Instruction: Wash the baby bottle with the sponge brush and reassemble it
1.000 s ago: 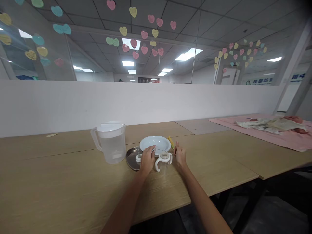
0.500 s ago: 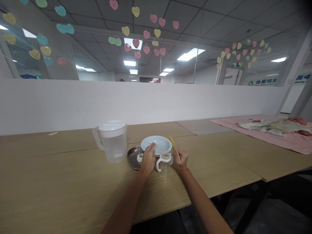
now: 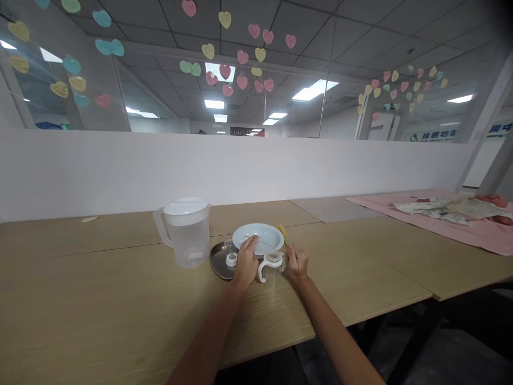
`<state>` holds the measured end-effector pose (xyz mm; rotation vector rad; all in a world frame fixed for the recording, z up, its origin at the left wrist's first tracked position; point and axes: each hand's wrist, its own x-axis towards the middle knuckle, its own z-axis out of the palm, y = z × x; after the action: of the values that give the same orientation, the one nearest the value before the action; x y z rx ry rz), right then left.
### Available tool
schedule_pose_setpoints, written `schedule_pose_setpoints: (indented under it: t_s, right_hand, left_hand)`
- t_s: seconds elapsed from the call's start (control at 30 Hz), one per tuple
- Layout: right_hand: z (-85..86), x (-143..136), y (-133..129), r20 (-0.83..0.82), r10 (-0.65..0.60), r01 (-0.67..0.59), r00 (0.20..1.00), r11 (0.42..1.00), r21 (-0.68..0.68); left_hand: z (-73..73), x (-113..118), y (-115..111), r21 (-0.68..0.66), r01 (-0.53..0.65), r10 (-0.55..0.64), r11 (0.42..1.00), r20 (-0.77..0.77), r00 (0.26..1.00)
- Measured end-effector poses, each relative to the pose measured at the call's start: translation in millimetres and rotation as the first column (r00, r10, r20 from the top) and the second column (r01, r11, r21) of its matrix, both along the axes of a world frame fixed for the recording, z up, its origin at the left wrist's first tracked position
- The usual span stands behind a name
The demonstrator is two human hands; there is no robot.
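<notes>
A thin, pale, bendable strand (image 3: 267,244) spans the gap between the hands, above the near side of a round white glossy bowl (image 3: 262,233). The right hand (image 3: 297,262) is curled into a fist about one end. The fingers of the left hand (image 3: 246,263) are drawn together at the other end; their inner side is turned from the camera, so whether they pinch it cannot be determined.

Recommended handling: hold the right end firm, guide with the left fingertips, and bend the strand gradually, since it looks liable to spring. Wrists should stay high enough to clear the clear bottle with a white two-handled collar (image 3: 273,258), which stands upright and uncapped between the hands. This bottle is the chief obstruction; a sideways slip of either hand could tip it.

Beside the left hand lies a shallow round steel tray (image 3: 218,264) bearing a small white ring-shaped part (image 3: 231,259). Further left stands a lidded translucent plastic jug (image 3: 187,238), handle outward. A slim yellow piece (image 3: 283,233) sits beside the bowl, just beyond the right fist. A pink cloth (image 3: 479,239) covers the table's far right.
</notes>
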<state>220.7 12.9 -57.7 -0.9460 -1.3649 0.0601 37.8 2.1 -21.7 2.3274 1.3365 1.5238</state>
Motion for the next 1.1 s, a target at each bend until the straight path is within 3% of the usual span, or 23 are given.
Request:
schedule_pose_setpoints:
  t_s: [0.7,0.9,1.1]
  right_hand:
    - [7.9,-4.3,-3.7,-0.169,0.055,-0.071,0.984,0.993,-0.093]
    - [4.8,-4.9,-0.5,-0.16,0.094,-0.111,0.983,0.989,-0.101]
    - [5.6,-5.6,-2.1,-0.125,0.056,-0.072,0.991,0.989,-0.126]
  left_hand:
    - [3.9,-1.0,-4.1,0.054,0.012,-0.007,0.998,-0.086,0.996]
    - [4.0,-1.6,-3.4,0.048,0.014,-0.009,0.999,-0.11,0.994]
    - [5.8,-0.8,-4.6,0.053,0.057,-0.05,0.997,-0.127,0.991]
